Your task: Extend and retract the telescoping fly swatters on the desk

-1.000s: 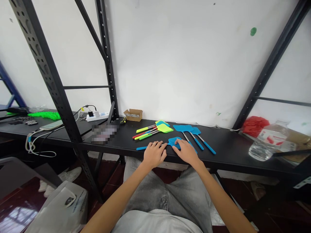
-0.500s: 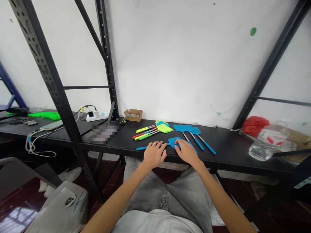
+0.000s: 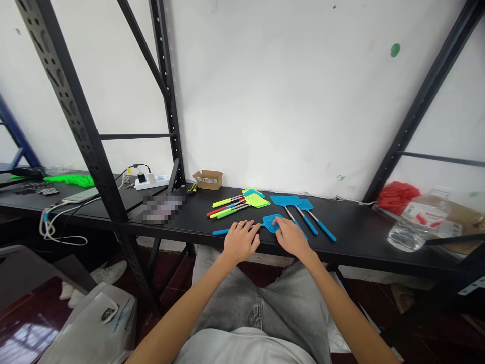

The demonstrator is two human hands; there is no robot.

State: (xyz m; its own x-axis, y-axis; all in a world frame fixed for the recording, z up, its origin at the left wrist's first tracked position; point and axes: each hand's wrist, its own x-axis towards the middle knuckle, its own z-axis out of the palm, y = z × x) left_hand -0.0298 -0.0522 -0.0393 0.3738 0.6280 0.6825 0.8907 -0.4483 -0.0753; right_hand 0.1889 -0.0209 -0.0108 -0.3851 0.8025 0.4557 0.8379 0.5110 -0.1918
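Note:
A blue fly swatter (image 3: 271,223) lies crosswise near the shelf's front edge, its handle to the left. My left hand (image 3: 240,241) rests palm down over its shaft, fingers stretched out and a ring on one of them. On the right part of the swatter's head lie the fingers of my right hand (image 3: 291,236), spread rather than wrapped round it. Just behind, more blue fly swatters (image 3: 285,200) are fanned out with handles pointing front right. Left of them is a pile of yellow, green, red and blue fly swatters (image 3: 257,200), handles to the left.
A small open cardboard box (image 3: 209,180) and a cutter (image 3: 192,189) stand at the back left of the black shelf (image 3: 352,222). To the right are a large plastic bottle (image 3: 417,222) and a red bag (image 3: 397,197). Black metal posts (image 3: 166,91) rise on both sides.
The fingers of my right hand have shifted slightly on the swatter's head. Otherwise nothing has visibly moved.

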